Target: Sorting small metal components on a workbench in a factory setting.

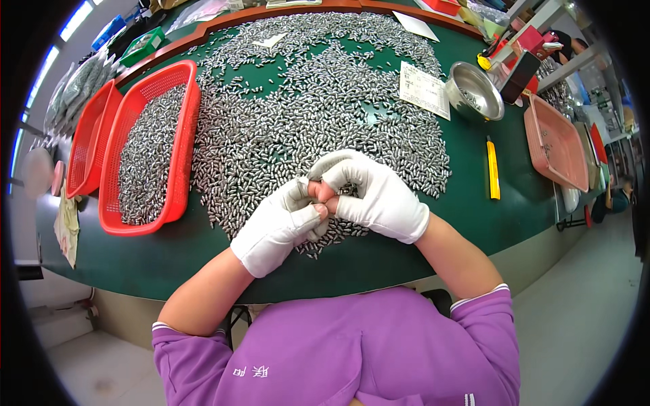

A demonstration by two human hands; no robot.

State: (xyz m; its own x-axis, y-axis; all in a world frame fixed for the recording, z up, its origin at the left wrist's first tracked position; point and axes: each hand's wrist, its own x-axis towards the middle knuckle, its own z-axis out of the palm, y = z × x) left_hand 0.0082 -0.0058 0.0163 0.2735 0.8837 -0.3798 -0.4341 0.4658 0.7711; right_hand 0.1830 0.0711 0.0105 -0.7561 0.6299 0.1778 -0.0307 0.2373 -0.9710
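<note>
Both my hands wear white gloves with bare fingertips and meet over the near edge of a wide spread of small silvery metal parts [318, 115]. The thumb and fingers of my left hand [277, 223] are pinched together. My right hand [372, 196] curls in from the other side, its thumb and forefinger pinched against the left fingertips. Whatever lies between the fingertips is too small and too covered to make out. More loose metal parts lie under and just in front of my hands on the green tabletop [203, 271].
At left stands a red plastic basket [191, 135] of metal parts, beside another red basket [84, 162]. To the right are a steel bowl [497, 111], a printed paper slip [424, 91], a yellow-handled tool [493, 172] and a pink tray [565, 172]. A wooden rim [271, 12] edges the table's far side.
</note>
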